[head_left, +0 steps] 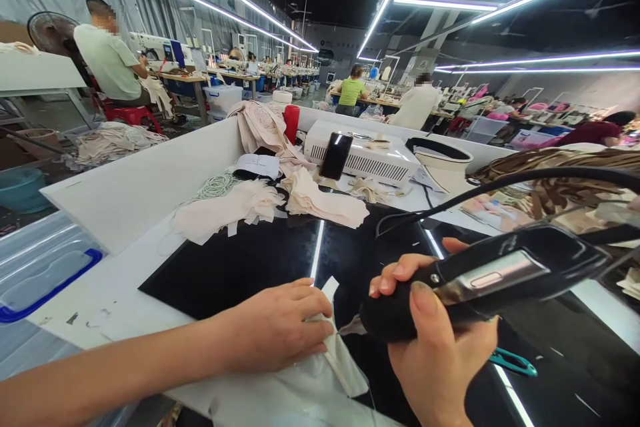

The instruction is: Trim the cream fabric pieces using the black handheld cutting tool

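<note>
The left hand (280, 327) lies flat, fingers together, pressing a white fabric piece (340, 360) onto the near table (115, 307). The right hand (440, 353) grips a black corded tool (480, 280). The tool's long axis runs right to left, and its tip, probably a blade, meets the fabric edge just right of the left hand.
</note>
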A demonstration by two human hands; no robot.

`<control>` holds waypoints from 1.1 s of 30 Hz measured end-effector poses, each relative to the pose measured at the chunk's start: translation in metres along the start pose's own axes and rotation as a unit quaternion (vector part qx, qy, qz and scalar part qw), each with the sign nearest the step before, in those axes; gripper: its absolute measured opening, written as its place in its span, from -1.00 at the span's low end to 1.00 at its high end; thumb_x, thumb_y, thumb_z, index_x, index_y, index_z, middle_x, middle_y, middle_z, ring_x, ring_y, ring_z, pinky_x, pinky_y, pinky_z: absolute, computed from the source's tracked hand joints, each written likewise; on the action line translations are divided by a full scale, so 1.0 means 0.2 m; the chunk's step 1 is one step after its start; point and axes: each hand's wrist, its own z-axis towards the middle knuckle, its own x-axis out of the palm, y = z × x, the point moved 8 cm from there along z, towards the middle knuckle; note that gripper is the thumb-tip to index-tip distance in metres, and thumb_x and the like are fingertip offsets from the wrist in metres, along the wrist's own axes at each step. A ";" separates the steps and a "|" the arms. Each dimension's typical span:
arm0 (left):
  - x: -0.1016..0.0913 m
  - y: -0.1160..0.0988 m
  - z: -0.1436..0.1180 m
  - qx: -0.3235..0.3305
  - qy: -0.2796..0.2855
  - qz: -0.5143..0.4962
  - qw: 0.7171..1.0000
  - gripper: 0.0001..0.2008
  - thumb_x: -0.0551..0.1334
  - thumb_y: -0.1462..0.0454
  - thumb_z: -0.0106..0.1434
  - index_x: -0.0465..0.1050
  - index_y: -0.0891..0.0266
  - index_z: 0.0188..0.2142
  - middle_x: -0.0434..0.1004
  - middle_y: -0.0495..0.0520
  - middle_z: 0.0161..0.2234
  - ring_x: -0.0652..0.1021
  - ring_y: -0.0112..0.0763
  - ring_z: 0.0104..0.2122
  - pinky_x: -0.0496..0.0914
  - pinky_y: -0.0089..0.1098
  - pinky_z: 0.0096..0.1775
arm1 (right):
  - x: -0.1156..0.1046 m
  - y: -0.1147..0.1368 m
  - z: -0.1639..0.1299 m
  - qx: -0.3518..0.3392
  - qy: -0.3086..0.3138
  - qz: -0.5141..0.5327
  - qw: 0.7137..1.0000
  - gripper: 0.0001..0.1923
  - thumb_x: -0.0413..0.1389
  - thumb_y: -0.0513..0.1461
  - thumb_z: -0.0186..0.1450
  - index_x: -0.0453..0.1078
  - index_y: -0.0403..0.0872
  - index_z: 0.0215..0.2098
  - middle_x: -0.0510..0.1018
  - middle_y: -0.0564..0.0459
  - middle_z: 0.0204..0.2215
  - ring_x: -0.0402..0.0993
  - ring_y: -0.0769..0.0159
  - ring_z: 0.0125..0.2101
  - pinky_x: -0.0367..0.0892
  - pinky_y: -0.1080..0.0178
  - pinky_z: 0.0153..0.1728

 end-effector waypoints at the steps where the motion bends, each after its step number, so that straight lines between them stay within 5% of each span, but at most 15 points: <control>1: -0.01 0.01 0.02 0.005 -0.001 -0.008 1.000 -0.83 0.14 0.29 0.55 0.51 0.29 -0.08 0.54 0.18 -0.04 0.55 -0.25 0.01 0.38 -0.17 0.27 | 0.00 0.00 0.00 -0.001 0.003 -0.001 1.000 -0.49 0.37 -0.20 0.24 0.35 0.11 0.10 0.56 0.22 -0.43 0.48 0.36 -0.54 0.49 0.22 -0.46; 11: 0.04 0.12 0.09 0.020 0.079 -0.090 0.993 -0.74 0.10 0.42 0.51 0.50 0.32 0.07 0.60 0.23 -0.01 0.58 -0.21 0.00 0.47 -0.31 0.08 | -0.01 -0.01 -0.01 0.004 0.007 -0.001 1.000 -0.50 0.36 -0.20 0.26 0.36 0.12 0.11 0.57 0.20 -0.42 0.49 0.34 -0.51 0.49 0.20 -0.45; 33: -0.02 0.13 -0.02 0.018 0.057 -0.098 0.993 -0.78 0.15 0.30 0.55 0.56 0.23 0.05 0.59 0.17 0.00 0.61 -0.25 -0.05 0.50 -0.37 0.01 | 0.02 0.02 0.01 0.003 -0.006 -0.004 1.000 -0.53 0.38 -0.21 0.20 0.38 0.07 0.04 0.55 0.20 -0.48 0.45 0.32 -0.55 0.48 0.21 -0.53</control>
